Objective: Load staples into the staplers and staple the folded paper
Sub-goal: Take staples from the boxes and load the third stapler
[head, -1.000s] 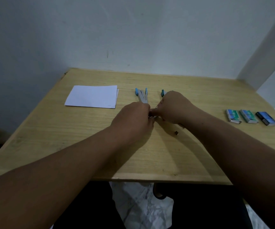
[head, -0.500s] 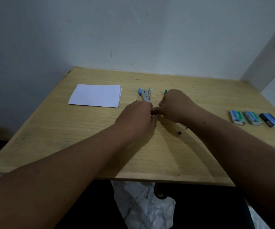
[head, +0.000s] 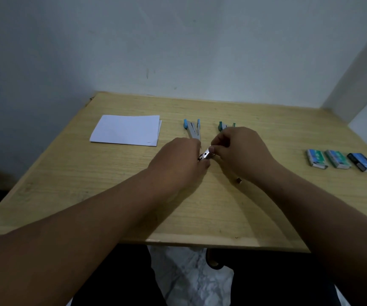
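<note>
Both hands meet over the table (head: 89, 195). The left hand (head: 178, 164) grips the blue stapler (head: 192, 131); the right hand (head: 240, 151) pinches its metal end. The folded paper (head: 126, 130) lies well left of the fingers.

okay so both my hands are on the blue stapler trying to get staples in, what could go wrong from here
1. Both the left hand and the right hand pinch a small metal part at the near end of the blue stapler; it could slip or snap back on a fingertip.
2. A small loose piece lies by the right wrist; the forearm may sweep it off the table.
3. The green stapler sits just behind the right hand and could get knocked.
</note>
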